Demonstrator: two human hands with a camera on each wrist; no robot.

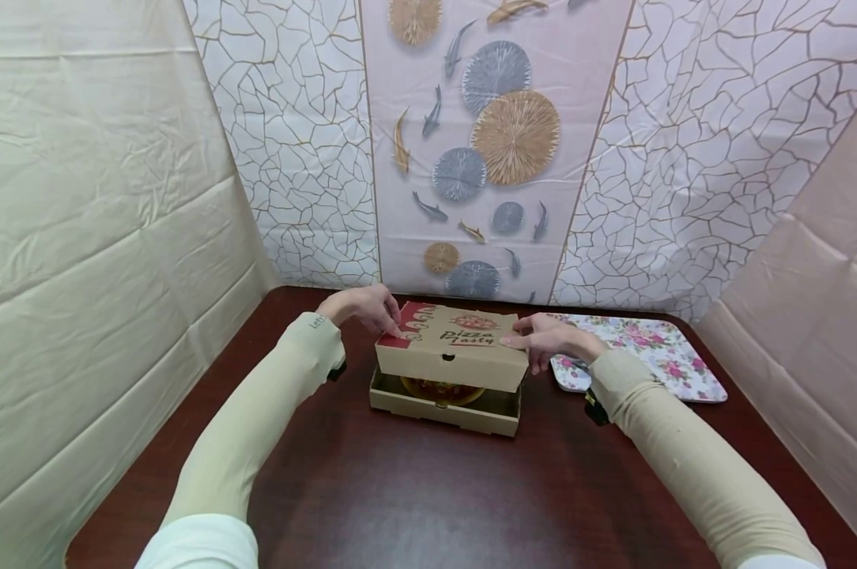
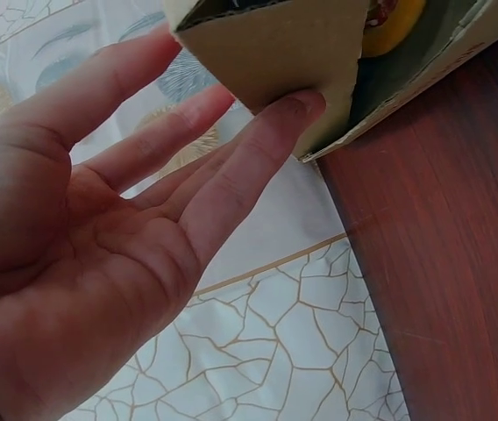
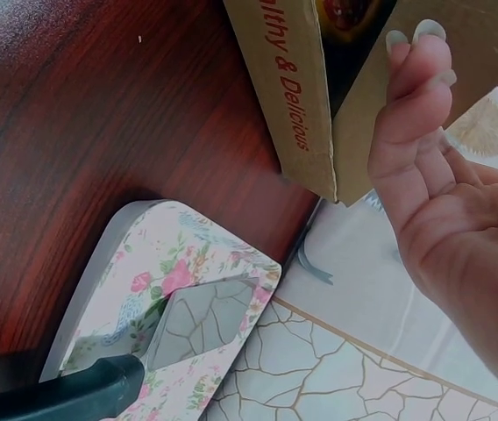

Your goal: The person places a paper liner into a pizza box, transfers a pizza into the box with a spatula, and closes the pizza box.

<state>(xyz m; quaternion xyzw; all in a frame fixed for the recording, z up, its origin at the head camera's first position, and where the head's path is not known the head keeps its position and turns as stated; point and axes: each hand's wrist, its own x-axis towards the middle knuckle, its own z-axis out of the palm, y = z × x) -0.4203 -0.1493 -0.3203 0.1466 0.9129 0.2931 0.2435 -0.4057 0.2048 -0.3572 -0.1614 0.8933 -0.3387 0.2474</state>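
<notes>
A cardboard pizza box stands towards the back of the table, its printed lid (image 1: 453, 363) raised at the front above the bottom half (image 1: 428, 412). Through the gap shows a pizza (image 1: 443, 392) on something round and yellow-orange. My left hand (image 1: 368, 307) holds the lid's left side, fingertips on the top and against the side wall. At the right side, my right hand (image 1: 548, 335) grips the lid with the thumb on top. Its other fingers (image 3: 416, 105) curl beside the cardboard wall in the right wrist view.
Right of the box lies a white flowered tray (image 1: 673, 359). On it rests a server with a dark handle (image 3: 100, 390) and a shiny flat metal blade (image 3: 205, 320). The dark wooden table (image 1: 414, 490) ends at a patterned cloth wall (image 1: 315, 197) behind the box.
</notes>
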